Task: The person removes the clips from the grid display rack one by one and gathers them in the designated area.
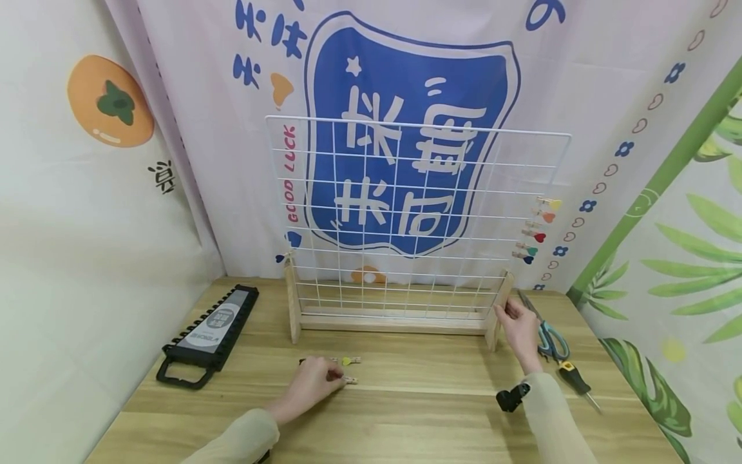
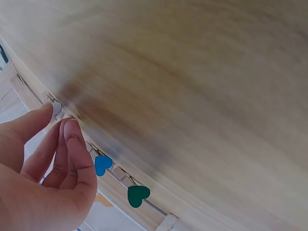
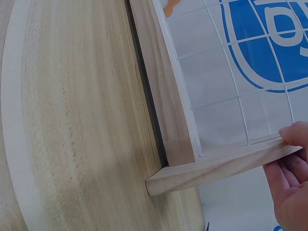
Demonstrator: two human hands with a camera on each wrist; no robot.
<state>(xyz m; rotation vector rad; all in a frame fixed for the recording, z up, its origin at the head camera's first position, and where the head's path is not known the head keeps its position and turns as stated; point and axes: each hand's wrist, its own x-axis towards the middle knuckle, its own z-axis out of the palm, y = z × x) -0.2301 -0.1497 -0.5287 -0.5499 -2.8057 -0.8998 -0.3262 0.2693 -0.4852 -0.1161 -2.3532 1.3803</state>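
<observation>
A small wooden clothespin (image 1: pixel 351 381) is between the thumb and fingertips of my left hand (image 1: pixel 313 385), low over the table. In the left wrist view a pale heart (image 2: pixel 57 109) shows at those fingertips. Close by lies a clothespin with a yellow-green heart (image 1: pixel 346 361). Blue (image 2: pixel 102 165) and green (image 2: pixel 138 196) hearts on clothespins show beside the left fingers. My right hand (image 1: pixel 520 328) grips the right wooden upright (image 1: pixel 499 312) of a stand, thumb on one face and fingers behind. The stand carries a white wire grid (image 1: pixel 406 193).
Several heart clothespins (image 1: pixel 540 237) are clipped along the grid's right edge, and a dark-blue heart (image 1: pixel 280 258) is at its left. A black holder (image 1: pixel 211 332) lies at left. Scissors (image 1: pixel 552 340) and a screwdriver (image 1: pixel 574 378) lie right of my right hand. A printed curtain (image 1: pixel 232 193) hangs behind.
</observation>
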